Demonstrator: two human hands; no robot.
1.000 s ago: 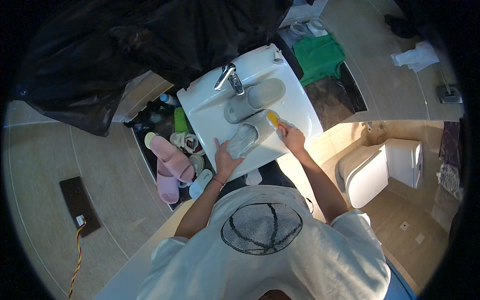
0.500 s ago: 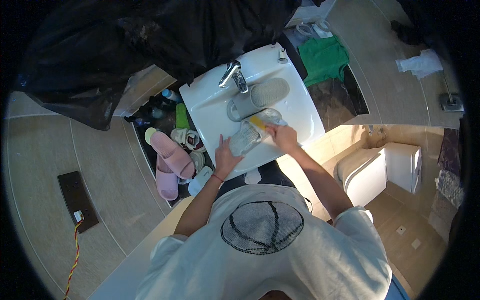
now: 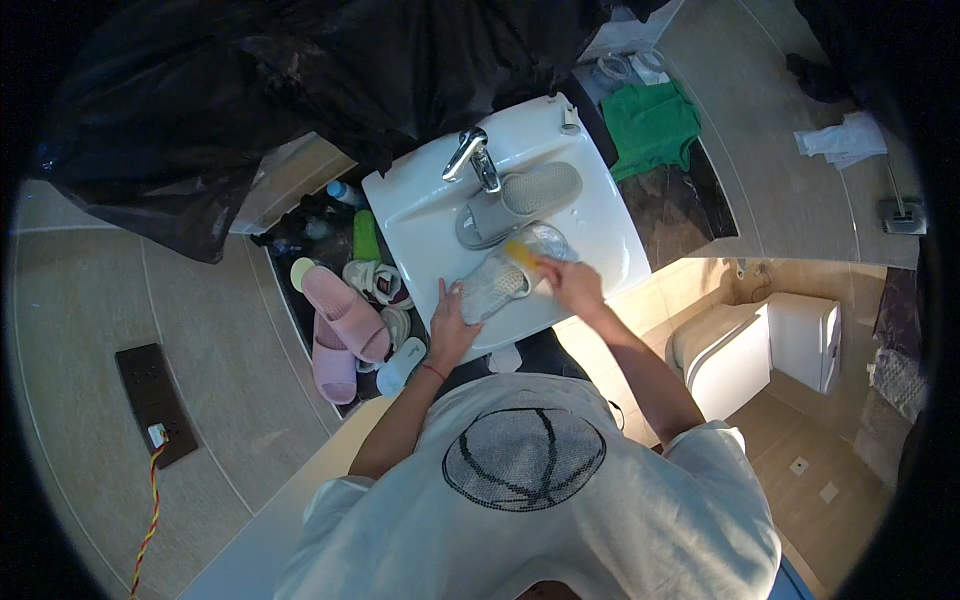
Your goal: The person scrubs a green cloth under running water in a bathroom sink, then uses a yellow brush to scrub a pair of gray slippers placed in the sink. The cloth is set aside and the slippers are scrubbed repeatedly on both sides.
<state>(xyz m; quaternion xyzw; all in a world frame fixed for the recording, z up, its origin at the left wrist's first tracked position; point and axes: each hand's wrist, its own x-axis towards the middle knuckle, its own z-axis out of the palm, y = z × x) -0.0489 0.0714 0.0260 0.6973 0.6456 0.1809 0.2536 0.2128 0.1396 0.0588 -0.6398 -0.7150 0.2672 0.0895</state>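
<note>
Pale slipper under the tool, with a slick basin as the weak point

2 pale slippers lie in the white sink [image 3: 412, 205]. The near slipper [image 3: 488, 287] lies aslant toward the front rim, with a whitish film that may be suds; the far slipper [image 3: 520, 203] sits just behind it, below the chrome faucet [image 3: 475, 158].

The left hand [image 3: 452, 320] is spread at the near slipper's lower-left end, fingers on 1 side and thumb on the other; whether it truly grips or only steadies, I cannot tell. The right hand [image 3: 575, 287] is closed around a yellow tool [image 3: 519, 253], probably a brush, held over the slipper's middle. The tool is blurred, so its exact contact is unclear.

The likeliest trouble is sliding: if the sole and basin are as wet as they look, a hard stroke could swing the near slipper out from under the left hand or shove it into the far slipper. Wet fingers could also lose the tool. Brisk strokes might flick drops over the rim onto the dark counter [image 3: 715, 205], where a green cloth [image 3: 652, 125] lies on the right and 2 pink slippers [image 3: 345, 315] on the left.
</note>
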